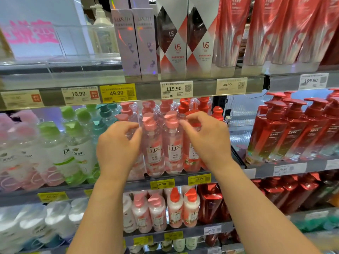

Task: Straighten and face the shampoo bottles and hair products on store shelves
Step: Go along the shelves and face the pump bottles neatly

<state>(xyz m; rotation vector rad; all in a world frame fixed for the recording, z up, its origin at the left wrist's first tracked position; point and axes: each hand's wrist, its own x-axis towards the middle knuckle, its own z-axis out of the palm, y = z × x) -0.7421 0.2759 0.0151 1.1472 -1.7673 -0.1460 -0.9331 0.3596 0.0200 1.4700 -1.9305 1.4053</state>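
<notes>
**Two Lux bottles between two hands, mid-frame**

Two pink Lux bottles [153,143] stood side by side at the front of the middle shelf [139,182], centre of the frame, labels facing out. The left hand [117,149] sat just left of them, thumb and fingers curled and narrowly parted; whether its tips touched the left bottle's shoulder could not be told through the blur. The right hand [205,138] hung in front of a redder Lux bottle [191,158] just right of the pair, fingers bent and loosely parted near the pump [171,116], holding nothing clearly.

These bottles looked full, so probably fairly heavy for their slim shape and apt to tip if pushed high up. Clear plastic walls seemed stiff but smooth, likely slippery. Pump heads probably swivel, so they make a poor handle. Better to take the body at the shoulder or label band and turn it from there. Green Dove bottles [78,153] crowded the left side.
</notes>
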